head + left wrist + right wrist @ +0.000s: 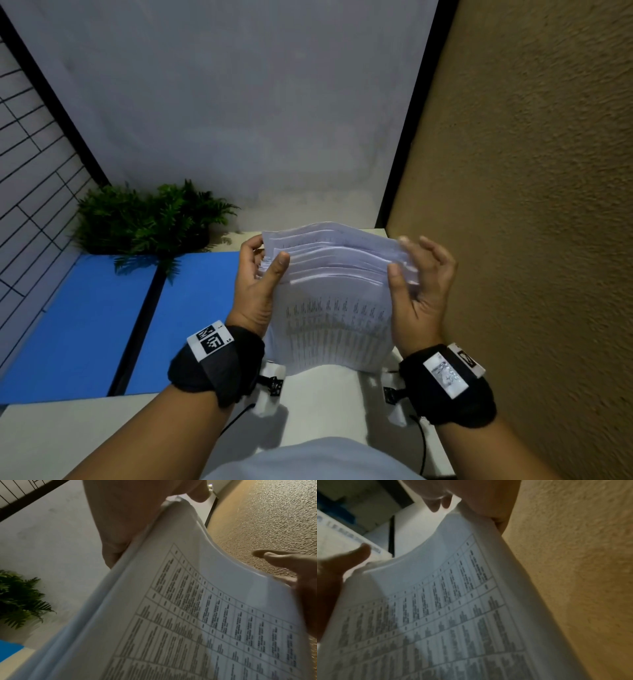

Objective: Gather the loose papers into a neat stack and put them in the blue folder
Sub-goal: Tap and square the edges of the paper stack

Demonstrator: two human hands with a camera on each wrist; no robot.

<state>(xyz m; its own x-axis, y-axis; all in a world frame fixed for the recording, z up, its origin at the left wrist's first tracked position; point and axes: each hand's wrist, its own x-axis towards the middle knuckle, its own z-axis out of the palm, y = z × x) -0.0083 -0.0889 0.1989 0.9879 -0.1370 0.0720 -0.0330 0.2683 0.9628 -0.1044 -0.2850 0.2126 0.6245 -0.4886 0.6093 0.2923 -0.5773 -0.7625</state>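
While upright on desk (329, 394) | papers (335, 308) | left hand (257, 291), right hand (421, 294) fingers clamp side edges

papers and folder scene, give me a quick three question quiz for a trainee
1. True or false: the papers already lie inside the blue folder.
2. Which grip holds the papers? A) left hand only B) right hand only C) both
3. Fill in: behind the open folder stands a green ____.

Key
1. False: they are held upright, their lower edge on the table beside the folder.
2. C
3. plant
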